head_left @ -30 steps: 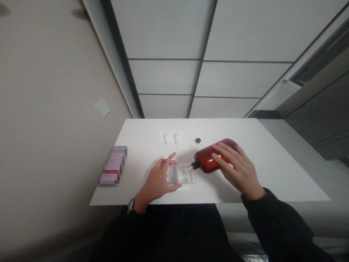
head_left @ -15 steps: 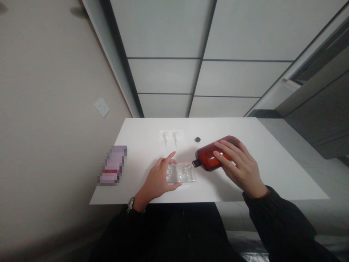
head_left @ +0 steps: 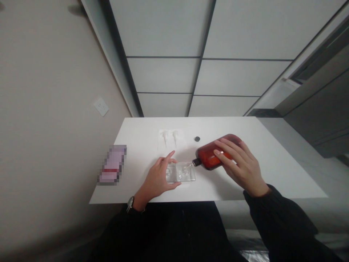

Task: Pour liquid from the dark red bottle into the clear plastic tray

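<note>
My right hand [head_left: 241, 165] is wrapped round a reddish-brown bottle [head_left: 211, 156], which lies tilted with its uncapped dark neck pointing left and slightly down. The mouth of the bottle is over the right part of a clear two-part container [head_left: 186, 172] on the table. A thin clear stream seems to run from the mouth into that part. My left hand [head_left: 158, 177] grips the container's left side, thumb at the near edge and fingers at the far edge, hiding some of its left part. Beyond the bottle neck lies a small dark cap [head_left: 197, 139].
Two white pump heads [head_left: 169, 137] in a clear wrap lie on the far side of the white table [head_left: 272, 171]. At the left edge is a pixelated pinkish object [head_left: 113, 163]. A wall with a socket [head_left: 101, 106] stands on the left, pale panels [head_left: 163, 74] behind.
The camera view has shifted very slightly. Both hands keep their hold, and the bottle stays tilted over the container.
</note>
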Demonstrator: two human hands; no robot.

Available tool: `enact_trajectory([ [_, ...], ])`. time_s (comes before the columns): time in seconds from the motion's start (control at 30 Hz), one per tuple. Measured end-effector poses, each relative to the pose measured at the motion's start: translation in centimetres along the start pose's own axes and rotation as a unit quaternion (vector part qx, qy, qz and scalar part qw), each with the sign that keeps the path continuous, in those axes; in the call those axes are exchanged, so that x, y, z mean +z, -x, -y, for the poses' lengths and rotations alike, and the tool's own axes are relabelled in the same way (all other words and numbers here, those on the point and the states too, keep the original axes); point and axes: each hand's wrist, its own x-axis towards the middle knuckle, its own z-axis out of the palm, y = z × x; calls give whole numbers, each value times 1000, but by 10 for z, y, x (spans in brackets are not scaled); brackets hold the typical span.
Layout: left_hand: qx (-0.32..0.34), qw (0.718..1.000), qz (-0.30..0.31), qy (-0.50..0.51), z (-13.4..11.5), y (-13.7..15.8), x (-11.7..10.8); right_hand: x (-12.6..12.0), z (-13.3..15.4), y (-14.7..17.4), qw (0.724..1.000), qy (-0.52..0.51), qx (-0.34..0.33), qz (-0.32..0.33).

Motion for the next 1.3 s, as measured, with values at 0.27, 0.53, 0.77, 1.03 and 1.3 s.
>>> enact_trajectory([
  [0.27, -1, 1000, 2, 0, -2, 0, -2, -2, -1, -1, 1000, 10, -7, 5],
  [0.53, 0, 1000, 2, 0, 1, 0, 2, -2, 0, -3, 1000, 10, -11, 5],
  [0.77, 1, 1000, 0, 3, 0, 0, 1, 1, 0, -1, 999, 14, -24, 18],
  [1.03, 2, 1000, 0, -3, -1, -1, 1, 0, 0, -2, 999, 22, -43, 25],
  [1.3, -1, 1000, 4, -1, -2, -1, 0, 0, 1, -3, 999, 0, -44, 27],
])
